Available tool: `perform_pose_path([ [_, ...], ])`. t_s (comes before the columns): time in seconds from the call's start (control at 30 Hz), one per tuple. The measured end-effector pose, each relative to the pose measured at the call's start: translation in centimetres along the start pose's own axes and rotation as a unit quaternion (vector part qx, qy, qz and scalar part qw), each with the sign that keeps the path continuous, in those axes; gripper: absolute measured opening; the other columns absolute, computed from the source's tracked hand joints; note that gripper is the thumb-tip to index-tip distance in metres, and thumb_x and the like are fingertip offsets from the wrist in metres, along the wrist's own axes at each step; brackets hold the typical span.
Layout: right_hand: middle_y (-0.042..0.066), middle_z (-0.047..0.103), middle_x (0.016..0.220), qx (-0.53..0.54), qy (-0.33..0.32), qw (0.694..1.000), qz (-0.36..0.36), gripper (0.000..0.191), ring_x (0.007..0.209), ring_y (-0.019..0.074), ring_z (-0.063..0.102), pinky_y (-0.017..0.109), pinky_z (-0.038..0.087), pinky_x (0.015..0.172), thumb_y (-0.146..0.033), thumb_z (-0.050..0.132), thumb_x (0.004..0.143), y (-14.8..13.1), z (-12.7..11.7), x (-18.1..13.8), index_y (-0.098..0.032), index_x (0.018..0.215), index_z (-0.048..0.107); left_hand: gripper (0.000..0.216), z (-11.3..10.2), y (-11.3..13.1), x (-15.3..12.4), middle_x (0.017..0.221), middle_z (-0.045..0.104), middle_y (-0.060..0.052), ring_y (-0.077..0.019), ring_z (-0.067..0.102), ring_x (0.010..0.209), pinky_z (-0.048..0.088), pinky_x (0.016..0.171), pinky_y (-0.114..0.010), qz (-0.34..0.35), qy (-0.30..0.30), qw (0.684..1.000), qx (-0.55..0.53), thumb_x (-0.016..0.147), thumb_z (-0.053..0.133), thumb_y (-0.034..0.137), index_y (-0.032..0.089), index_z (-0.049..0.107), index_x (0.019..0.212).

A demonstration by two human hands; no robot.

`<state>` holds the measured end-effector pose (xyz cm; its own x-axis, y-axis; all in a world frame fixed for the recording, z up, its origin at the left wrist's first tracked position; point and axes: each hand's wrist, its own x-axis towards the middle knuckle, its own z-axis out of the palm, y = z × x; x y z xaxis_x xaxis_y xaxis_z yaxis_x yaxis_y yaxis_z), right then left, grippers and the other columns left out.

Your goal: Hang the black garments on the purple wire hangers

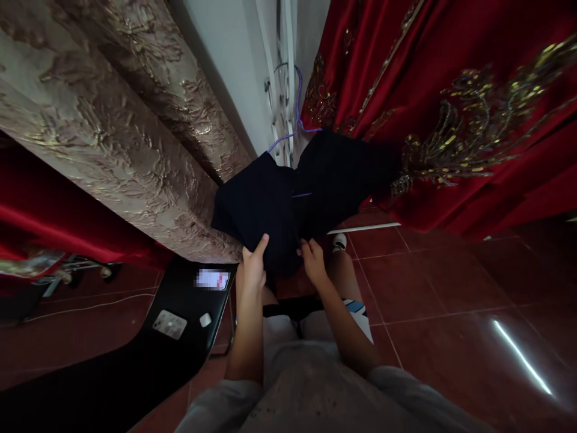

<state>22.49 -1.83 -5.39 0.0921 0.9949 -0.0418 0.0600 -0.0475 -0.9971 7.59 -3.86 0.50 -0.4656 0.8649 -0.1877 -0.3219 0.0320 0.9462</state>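
A dark navy garment (288,192) hangs in front of me on a purple hanger (295,114) hooked to a white window grille (282,78). My left hand (255,264) grips the garment's lower edge, thumb up against the cloth. My right hand (313,261) pinches the same lower edge a little to the right, fingers curled on the fabric. Both forearms reach up from my lap, and my bare knees show below the cloth.
A beige embroidered curtain (112,120) hangs at the left and a red gold-embroidered drape (451,108) at the right. A black chair (148,349) at my left carries a phone (169,325) and small items. Red floor tiles (433,300) spread to the right.
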Motion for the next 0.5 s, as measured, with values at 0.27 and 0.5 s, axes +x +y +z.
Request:
perform_pose_path([
  [0.27,-0.001,0.048,0.056,0.002,-0.069,0.998,-0.003,0.047,0.056,0.0147,0.045,0.031,0.036,0.057,-0.060,0.066,0.086,-3.0,-3.0,-0.2,-0.022,0.061,0.051,0.058,-1.0,-1.7,0.2,0.150,0.054,-0.010,-0.0245,0.050,0.144,0.035,0.124,-0.040,0.221,0.082,0.964,0.122,0.086,0.076,0.036,0.026,0.052,0.138],
  [0.5,-0.002,0.058,0.059,0.008,-0.181,0.983,-0.016,0.028,0.057,0.0121,0.051,0.027,0.038,0.059,-0.044,0.062,0.086,-5.5,-2.4,-0.1,-0.019,0.073,0.065,0.018,1.1,-3.0,-0.2,0.079,0.067,-0.003,-0.0187,0.065,0.079,0.049,0.072,-0.029,0.203,-0.255,0.901,0.287,0.095,0.059,0.031,0.022,0.062,0.081],
])
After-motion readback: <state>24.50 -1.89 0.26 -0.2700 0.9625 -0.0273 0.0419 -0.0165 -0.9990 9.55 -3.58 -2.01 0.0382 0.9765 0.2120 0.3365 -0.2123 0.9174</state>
